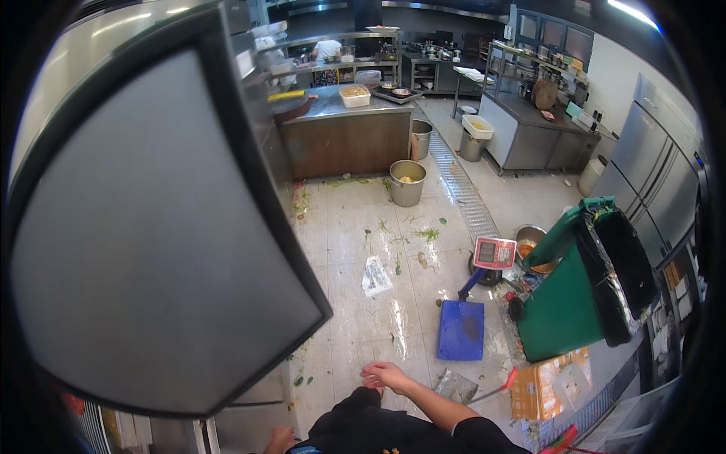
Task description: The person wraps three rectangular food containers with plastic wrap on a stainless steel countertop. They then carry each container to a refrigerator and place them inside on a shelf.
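My right hand (387, 377) hangs in front of my dark clothing, above the tiled floor (351, 340). Nothing is in it, and its fingers are loosely apart. At the bottom edge my left hand (282, 440) shows only in part, beside a stainless steel lower door (249, 425); its fingers are too unclear to read. An open refrigerator door (136, 238), with a grey inner panel and a black gasket, fills the left of the view. Below it, part of the cabinet's inside shows a wire rack (92, 423) and pale contents that I cannot make out.
A blue platform scale (461, 332) stands ahead right, by a green wheeled bin (558, 301). A dustpan (455, 387) and an orange-and-white box (527, 391) lie nearer. Vegetable scraps (426, 234) litter the wet-looking floor around a steel pot (407, 190). A person (327, 54) stands far back.
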Demonstrator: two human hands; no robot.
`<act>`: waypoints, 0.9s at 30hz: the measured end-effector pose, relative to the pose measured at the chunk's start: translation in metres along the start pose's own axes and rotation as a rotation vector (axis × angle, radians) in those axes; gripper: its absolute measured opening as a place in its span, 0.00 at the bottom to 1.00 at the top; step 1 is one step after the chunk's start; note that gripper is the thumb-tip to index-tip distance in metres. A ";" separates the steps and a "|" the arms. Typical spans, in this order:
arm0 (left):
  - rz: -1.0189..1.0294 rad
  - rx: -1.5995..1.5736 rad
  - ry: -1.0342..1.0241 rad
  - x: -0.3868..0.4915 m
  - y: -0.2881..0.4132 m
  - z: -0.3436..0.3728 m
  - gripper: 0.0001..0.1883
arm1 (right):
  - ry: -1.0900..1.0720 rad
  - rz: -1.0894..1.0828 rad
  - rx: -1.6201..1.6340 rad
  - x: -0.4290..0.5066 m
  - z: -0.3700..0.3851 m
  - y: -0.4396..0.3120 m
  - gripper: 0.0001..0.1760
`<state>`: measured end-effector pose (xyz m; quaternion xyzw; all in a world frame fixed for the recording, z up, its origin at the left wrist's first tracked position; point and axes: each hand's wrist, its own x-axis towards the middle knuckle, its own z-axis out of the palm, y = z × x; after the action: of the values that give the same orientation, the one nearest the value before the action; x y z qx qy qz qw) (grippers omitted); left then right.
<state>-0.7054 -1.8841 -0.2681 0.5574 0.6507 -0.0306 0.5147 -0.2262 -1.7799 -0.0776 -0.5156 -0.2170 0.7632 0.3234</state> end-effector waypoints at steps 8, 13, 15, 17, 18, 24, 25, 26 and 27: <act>0.200 -0.083 0.241 0.117 0.319 -0.025 0.20 | 0.280 0.096 0.095 0.040 -0.136 -0.079 0.17; 0.800 -0.093 0.258 0.113 0.511 -0.051 0.19 | 0.325 0.086 0.123 0.069 -0.194 -0.137 0.18; 0.849 0.219 0.435 0.114 0.554 -0.066 0.18 | 0.315 0.105 0.118 0.097 -0.212 -0.158 0.18; 0.713 0.430 0.531 0.116 0.583 -0.076 0.18 | 0.276 0.131 0.118 0.131 -0.229 -0.180 0.19; 0.578 0.431 0.540 0.116 0.594 -0.078 0.21 | 0.253 0.144 0.117 0.147 -0.236 -0.190 0.19; -0.233 0.721 0.503 0.130 0.652 -0.086 0.21 | 0.065 0.242 -0.063 0.228 -0.280 -0.286 0.19; -0.327 0.673 0.439 0.133 0.661 -0.084 0.17 | 0.037 0.243 -0.095 0.237 -0.288 -0.308 0.18; -0.395 0.625 0.382 0.138 0.667 -0.084 0.18 | -0.007 0.231 -0.127 0.248 -0.296 -0.331 0.18; -0.428 0.572 0.335 0.145 0.674 -0.083 0.19 | -0.007 0.237 -0.137 0.258 -0.303 -0.355 0.18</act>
<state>-0.2261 -1.4787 0.0291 0.5271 0.7925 -0.2261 0.2073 0.0838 -1.3484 -0.1217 -0.5558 -0.2073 0.7812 0.1943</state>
